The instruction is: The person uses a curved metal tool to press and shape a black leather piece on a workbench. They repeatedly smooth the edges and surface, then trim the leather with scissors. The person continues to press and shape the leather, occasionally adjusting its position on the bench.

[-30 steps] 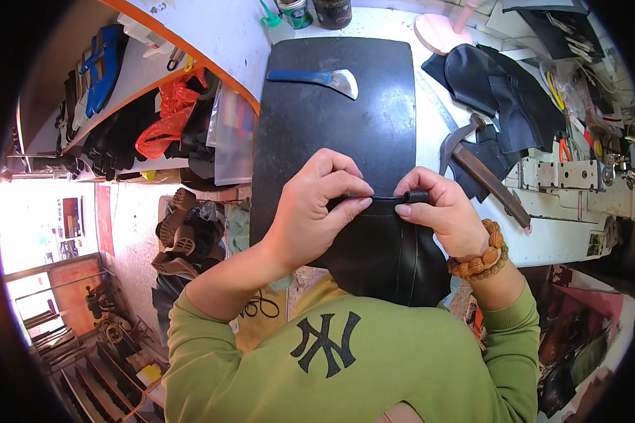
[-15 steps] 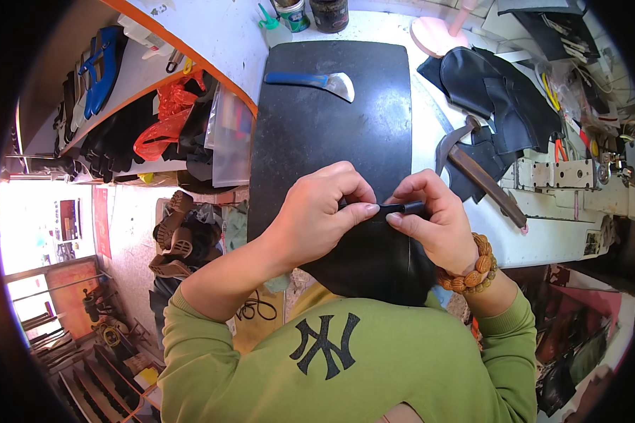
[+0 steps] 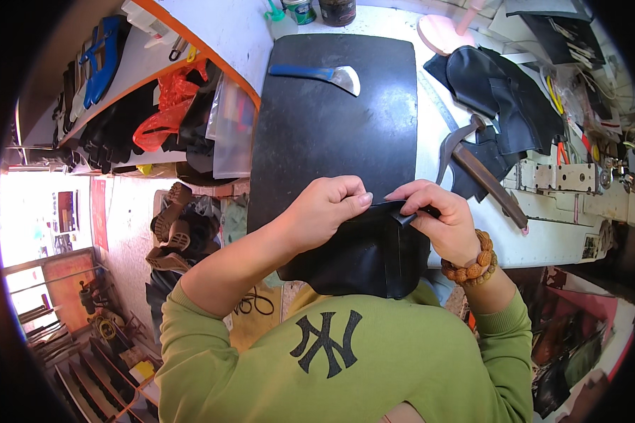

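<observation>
A piece of black leather [image 3: 353, 254] hangs from both my hands, over the near edge of the black work mat [image 3: 331, 134] and down against my lap. My left hand [image 3: 328, 208] pinches its upper edge between thumb and curled fingers. At the right end of that edge, my right hand [image 3: 441, 215] grips the leather, and a narrow folded strip of it sticks out below the thumb. Beaded bracelets circle my right wrist. Farther up the mat lies a knife [image 3: 317, 74] with a blue handle and a broad rounded blade, touched by neither hand.
Right of the mat, a hammer [image 3: 490, 176] with a wooden handle rests beside black leather pieces [image 3: 501, 99]. A white metal machine arm [image 3: 557, 176] stands at the far right. Bottles and jars [image 3: 337, 10] line the back. An orange-edged shelf [image 3: 212, 63] borders the left.
The leather has opened out and more of its face shows below my hands. My right hand has shifted slightly right and down; the left pinch has moved a little left.
</observation>
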`<action>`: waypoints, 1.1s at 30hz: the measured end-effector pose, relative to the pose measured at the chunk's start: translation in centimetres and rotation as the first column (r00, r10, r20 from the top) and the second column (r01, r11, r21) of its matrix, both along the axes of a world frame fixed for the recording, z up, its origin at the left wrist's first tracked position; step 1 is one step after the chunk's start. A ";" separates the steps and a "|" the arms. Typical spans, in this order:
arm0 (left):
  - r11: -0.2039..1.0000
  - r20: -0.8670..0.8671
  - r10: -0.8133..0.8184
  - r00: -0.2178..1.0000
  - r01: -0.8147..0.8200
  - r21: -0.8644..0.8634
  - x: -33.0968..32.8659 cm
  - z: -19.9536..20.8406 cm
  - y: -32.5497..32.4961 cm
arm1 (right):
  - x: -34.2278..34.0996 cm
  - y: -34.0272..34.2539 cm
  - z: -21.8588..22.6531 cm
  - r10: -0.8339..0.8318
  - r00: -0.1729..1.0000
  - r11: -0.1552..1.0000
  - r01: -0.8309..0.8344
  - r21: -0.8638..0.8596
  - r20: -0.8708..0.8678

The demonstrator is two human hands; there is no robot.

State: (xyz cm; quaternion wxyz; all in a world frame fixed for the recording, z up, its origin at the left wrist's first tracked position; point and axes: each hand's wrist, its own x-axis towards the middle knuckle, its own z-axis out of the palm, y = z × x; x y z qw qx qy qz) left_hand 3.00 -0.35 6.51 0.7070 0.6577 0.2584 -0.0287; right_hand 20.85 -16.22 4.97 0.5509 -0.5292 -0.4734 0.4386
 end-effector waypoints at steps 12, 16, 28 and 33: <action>0.977 0.147 0.184 0.972 -0.197 0.077 -0.1 -1.4 0.3 | 0.5 0.4 -0.8 -0.135 0.966 0.955 0.067 -0.290 -0.220; 0.974 0.121 0.206 0.971 -0.216 0.076 -0.5 -1.4 1.1 | 0.5 0.5 -1.4 -0.175 0.929 0.946 0.068 -0.316 -0.327; 0.819 0.248 0.079 0.965 -0.205 0.537 -0.7 -0.1 -0.6 | 0.0 0.2 -1.1 -0.196 0.926 0.945 0.091 -0.316 -0.322; 0.826 0.168 -0.035 0.985 -0.066 0.560 -1.1 1.1 -0.1 | -0.7 0.1 0.2 -0.172 0.983 0.974 0.158 -0.162 -0.071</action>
